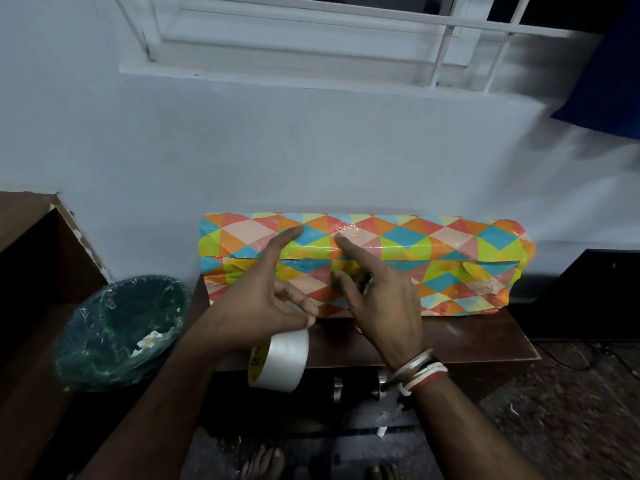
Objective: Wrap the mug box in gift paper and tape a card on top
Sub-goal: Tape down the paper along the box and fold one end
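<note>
Pale wall (pixel 311 140) is filling most of the view, with a white window frame (pixel 311 32) running across the top.

Small dark wooden table (pixel 485 341) is standing against the wall. The long box (pixel 450 244), already covered in bright triangle-patterned gift paper, is lying lengthwise at the table's back edge, touching the wall. One paper edge is overlapping along the front face as a horizontal seam. The paper at the right end is looking crumpled.

Green bin (pixel 104 327) with a clear plastic liner is sitting on the floor just left of the table, scraps inside.

Left hand (pixel 256 306) is stretching its index finger flat onto the box top, while the thumb and a curled finger are pinching the tape roll (pixel 284 362), which is hanging below the hand in front of the table edge.

Right hand (pixel 384 306) is open and gripping nothing, its straight index finger pressing a shiny strip of clear tape (pixel 349 230) on the box top, its other fingers spreading loosely over the seam.

Bangles (pixel 420 372) are circling the right wrist.
</note>
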### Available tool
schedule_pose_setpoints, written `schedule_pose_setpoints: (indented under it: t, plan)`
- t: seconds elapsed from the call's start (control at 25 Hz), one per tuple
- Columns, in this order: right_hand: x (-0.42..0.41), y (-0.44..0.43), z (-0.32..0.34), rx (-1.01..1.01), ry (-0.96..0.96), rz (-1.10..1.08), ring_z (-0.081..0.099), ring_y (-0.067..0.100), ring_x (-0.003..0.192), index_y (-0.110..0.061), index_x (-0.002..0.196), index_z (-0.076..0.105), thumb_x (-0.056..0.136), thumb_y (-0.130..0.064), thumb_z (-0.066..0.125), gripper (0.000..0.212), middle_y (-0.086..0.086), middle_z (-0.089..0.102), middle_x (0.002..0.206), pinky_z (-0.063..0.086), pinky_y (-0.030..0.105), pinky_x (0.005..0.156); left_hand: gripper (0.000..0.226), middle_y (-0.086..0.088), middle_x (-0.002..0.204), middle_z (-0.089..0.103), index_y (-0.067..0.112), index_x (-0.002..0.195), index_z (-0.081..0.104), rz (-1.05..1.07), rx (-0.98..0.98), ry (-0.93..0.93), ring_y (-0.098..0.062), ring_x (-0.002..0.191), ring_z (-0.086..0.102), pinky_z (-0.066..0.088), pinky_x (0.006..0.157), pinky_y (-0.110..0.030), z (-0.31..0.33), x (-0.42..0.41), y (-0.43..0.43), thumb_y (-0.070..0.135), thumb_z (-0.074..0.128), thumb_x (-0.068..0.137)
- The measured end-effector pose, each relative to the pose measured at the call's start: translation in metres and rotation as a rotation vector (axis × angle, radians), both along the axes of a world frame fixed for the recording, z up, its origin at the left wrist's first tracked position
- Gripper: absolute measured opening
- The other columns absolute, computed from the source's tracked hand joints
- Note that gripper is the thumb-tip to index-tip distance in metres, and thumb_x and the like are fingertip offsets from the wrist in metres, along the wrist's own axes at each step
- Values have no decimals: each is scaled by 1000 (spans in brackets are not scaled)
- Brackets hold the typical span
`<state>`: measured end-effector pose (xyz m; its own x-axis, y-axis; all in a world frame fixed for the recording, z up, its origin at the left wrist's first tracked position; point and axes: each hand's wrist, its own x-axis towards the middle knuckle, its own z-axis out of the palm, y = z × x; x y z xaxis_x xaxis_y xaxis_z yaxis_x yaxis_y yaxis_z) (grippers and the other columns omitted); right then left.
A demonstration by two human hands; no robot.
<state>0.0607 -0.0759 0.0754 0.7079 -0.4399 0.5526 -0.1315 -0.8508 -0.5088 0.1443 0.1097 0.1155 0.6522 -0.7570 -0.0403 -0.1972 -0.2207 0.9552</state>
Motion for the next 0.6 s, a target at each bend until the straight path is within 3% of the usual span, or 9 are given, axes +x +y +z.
schedule_pose_setpoints:
  t: [0.12, 0.24, 0.32, 0.4, 0.48, 0.6]
  plan:
    - [-14, -8, 5, 37, -40, 79, 57, 12, 58, -49, 144, 51, 96, -36, 70, 54, -8, 58, 60, 45, 29, 54, 108, -10, 93, 79, 57, 146, 26, -7, -90, 23, -30, 82, 78, 62, 87, -39, 0, -4, -10, -6, 83, 79]
    - [-32, -12, 12, 304, -86, 253, 56, 12, 56, -40, 129, 67, 97, -29, 72, 35, -6, 62, 68, 43, 24, 56, 103, -11, 101, 78, 52, 145, 32, -14, -193, 39, -36, 83, 77, 62, 86, -42, -1, -9, -21, -5, 85, 78]
    - [-41, -15, 16, 474, -37, 384, 60, 15, 62, -37, 122, 71, 97, -30, 71, 26, -7, 67, 78, 47, 32, 58, 100, -11, 109, 75, 49, 144, 32, -30, -256, 49, -40, 79, 75, 62, 84, -41, -2, -13, -30, -5, 84, 78]
    - [-48, -20, 19, 606, 23, 472, 66, 29, 80, -36, 125, 70, 93, -39, 71, 32, -9, 70, 91, 56, 46, 70, 94, -9, 112, 73, 42, 142, 33, -34, -302, 43, -30, 68, 72, 61, 73, -33, -4, -17, -38, -4, 84, 78]
    - [-52, -26, 22, 639, 74, 494, 66, 29, 88, -40, 129, 66, 84, -46, 76, 46, -8, 71, 102, 58, 53, 77, 87, -8, 113, 71, 34, 137, 33, -22, -318, 33, -16, 57, 67, 53, 63, -20, -5, -20, -45, -9, 81, 79]
    - [-54, -33, 24, 601, 93, 518, 67, 14, 89, -37, 128, 62, 82, -33, 86, 53, -9, 73, 106, 57, 34, 73, 79, -7, 118, 68, 26, 127, 33, -10, -307, 14, -20, 60, 72, 50, 63, -16, -9, -25, -55, -20, 73, 78]
